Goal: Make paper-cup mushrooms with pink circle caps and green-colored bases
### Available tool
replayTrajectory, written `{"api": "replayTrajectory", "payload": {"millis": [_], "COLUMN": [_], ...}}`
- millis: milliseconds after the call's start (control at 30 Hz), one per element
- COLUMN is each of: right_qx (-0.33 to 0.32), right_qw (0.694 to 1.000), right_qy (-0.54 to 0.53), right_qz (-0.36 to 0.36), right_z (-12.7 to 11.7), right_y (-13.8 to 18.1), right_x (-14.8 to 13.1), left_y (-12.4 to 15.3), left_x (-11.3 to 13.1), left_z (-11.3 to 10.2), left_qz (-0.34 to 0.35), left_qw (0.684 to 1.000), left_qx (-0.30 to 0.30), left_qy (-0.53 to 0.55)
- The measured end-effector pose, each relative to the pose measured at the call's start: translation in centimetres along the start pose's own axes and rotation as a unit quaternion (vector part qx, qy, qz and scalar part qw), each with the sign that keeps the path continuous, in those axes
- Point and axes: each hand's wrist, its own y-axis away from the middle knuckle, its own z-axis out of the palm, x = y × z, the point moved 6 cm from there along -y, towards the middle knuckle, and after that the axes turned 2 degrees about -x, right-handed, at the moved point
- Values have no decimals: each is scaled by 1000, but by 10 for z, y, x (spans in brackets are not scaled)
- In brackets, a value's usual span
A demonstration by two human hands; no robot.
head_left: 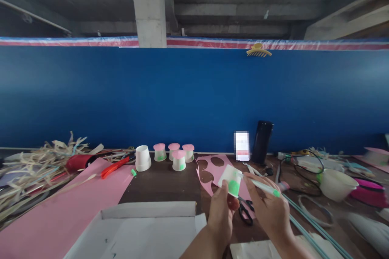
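Observation:
My left hand [221, 210] grips a small white paper cup [226, 175], tilted, with a bright green patch coloured on its side. Held in my right hand [270, 206] is a white marker [263, 186] with a green end; its tip is at the cup's side, and I cannot tell whether it touches. Below the cup lie black-handled scissors [245, 210], partly hidden by my left hand. Behind is a pink sheet [223, 161] with round holes cut in it. A small green cap [133, 173] rests left of an upside-down white cup [143, 158].
Several small cups with pink tops [179, 161] stand near the blue partition [152, 97]. A phone [242, 145] leans beside a black cylinder [263, 141]. An open white box [148, 210] is in front; red-handled pliers [115, 166] lie left. Pale-blue rods [313, 222] and a tub [337, 185] are right.

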Motion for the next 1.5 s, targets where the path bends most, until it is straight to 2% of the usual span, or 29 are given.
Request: {"api": "replayTrajectory", "payload": {"millis": [600, 900, 1400, 1500], "right_qx": [-13, 24, 11, 11], "right_qw": [1000, 999, 1000, 1000], "right_qy": [0, -20, 2, 6], "right_qz": [12, 17, 27, 21], "right_z": [2, -4, -2, -2], "right_y": [0, 0, 0, -1], "right_x": [5, 2, 4, 2], "left_y": [-5, -2, -4, -5], "left_x": [-5, -2, -4, -5], "left_z": [-7, -4, -3, -4], "left_qz": [-29, -16, -6, -7], "left_qw": [996, 998, 1000, 1000], "left_qx": [51, 35, -4, 2], "left_qy": [64, 46, -9, -11]}}
